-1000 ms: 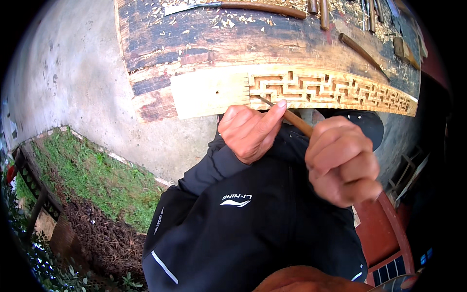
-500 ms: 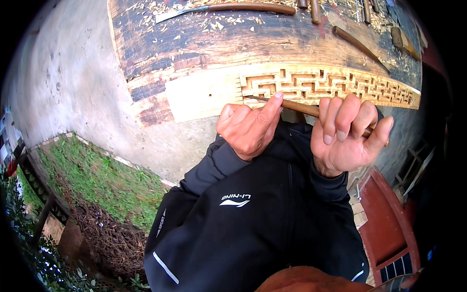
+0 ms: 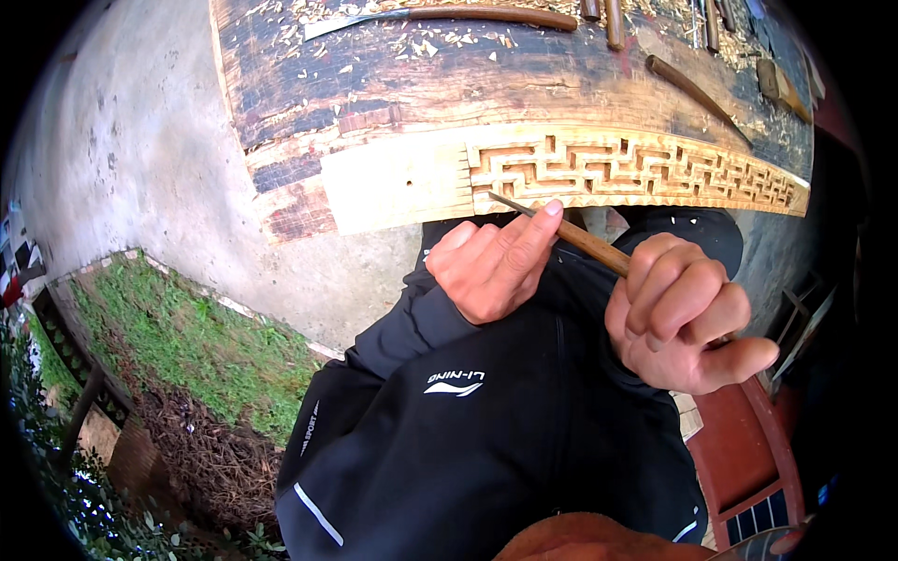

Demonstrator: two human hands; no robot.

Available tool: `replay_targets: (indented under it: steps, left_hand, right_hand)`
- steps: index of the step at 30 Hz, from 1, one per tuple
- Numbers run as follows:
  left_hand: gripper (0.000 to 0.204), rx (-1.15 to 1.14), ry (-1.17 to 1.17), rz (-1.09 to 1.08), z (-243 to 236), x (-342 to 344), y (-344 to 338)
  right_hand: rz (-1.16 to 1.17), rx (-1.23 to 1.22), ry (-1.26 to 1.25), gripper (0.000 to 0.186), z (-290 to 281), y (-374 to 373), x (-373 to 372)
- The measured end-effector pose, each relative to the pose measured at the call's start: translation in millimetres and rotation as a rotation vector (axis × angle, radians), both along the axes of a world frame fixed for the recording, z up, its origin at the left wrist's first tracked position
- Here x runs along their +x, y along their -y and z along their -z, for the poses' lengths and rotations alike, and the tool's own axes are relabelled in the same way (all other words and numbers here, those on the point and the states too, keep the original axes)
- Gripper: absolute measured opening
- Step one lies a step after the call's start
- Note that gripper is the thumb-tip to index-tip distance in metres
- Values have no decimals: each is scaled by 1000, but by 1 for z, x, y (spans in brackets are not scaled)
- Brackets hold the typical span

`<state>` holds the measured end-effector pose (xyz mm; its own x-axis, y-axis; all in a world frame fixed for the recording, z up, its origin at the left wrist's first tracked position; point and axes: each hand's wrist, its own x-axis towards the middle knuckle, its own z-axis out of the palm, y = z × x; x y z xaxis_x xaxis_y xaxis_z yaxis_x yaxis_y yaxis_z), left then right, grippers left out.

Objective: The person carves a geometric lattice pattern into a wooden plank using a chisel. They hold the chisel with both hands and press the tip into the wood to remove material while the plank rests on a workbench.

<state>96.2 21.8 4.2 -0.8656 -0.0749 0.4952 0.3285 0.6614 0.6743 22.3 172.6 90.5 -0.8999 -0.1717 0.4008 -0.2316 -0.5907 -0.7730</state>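
Observation:
A pale wooden board (image 3: 388, 179) lies along the near edge of the workbench, its right stretch carved with a stepped lattice of grooves. Across its near edge slants a carving chisel (image 3: 591, 245) with a wooden handle and a thin dark blade; the tip meets the carving close to its left end. My right hand (image 3: 681, 313) is closed round the handle, thumb sticking out. My left hand (image 3: 491, 271) is closed at the blade's lower part, with its index finger stretched along the chisel near where handle and blade join.
The worn workbench (image 3: 449, 89) is strewn with wood shavings. On it lie a long wooden-handled blade (image 3: 491, 14), another wooden-handled tool (image 3: 692, 89), a mallet-like wooden tool (image 3: 781, 89) and several more handles. A reddish-brown chair-like piece (image 3: 739, 449) stands at the lower right.
My right hand has come down toward me and turned, so the chisel slants more steeply. My left hand has dropped slightly, and the blade tip sits a little farther right.

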Motion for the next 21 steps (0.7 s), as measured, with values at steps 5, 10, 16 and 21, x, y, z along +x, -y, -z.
replay_targets:
  steps: [5, 10, 16, 21]
  left_hand:
    - [65, 68, -18, -20, 11, 5, 0]
    - [66, 124, -40, -32, 14, 7, 0]
    - [66, 146, -100, -105, 25, 5, -5]
    - [62, 704, 473, -14, 39, 35, -21]
  right_hand:
    - [-30, 94, -114, 67, -3, 12, 2]
    - [-66, 183, -193, 59, -11, 22, 4]
    - [-60, 362, -247, 53, -16, 39, 1]
    - [-120, 783, -302, 59, -47, 81, -12]
